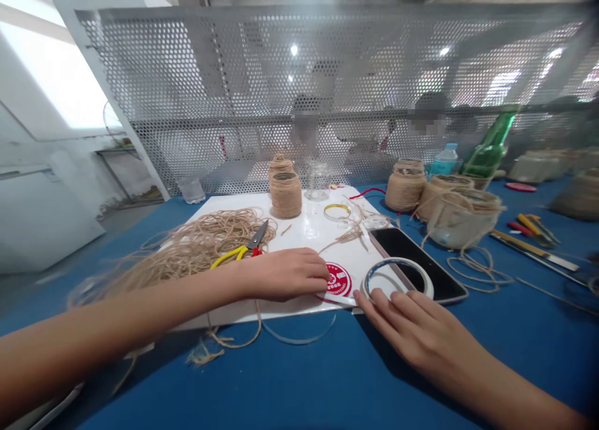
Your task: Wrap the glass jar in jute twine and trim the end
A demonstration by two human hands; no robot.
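The left hand (pixel 286 274) hides part of the red disc (pixel 340 281).

The upper left is washed out by glare from a window (pixel 44 74). Bright lamp spots are seen at the perforated screen (pixel 243 62). The counter (pixel 281 392) is darkened by shadow beneath the right hand (pixel 414 330). Both side edges are stretched and blurred.

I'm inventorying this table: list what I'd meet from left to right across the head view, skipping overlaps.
Clear plastic cup, yellow-handled scissors, front twine-wrapped jar of the central pair, red round lid, white tape roll, green glass bottle.
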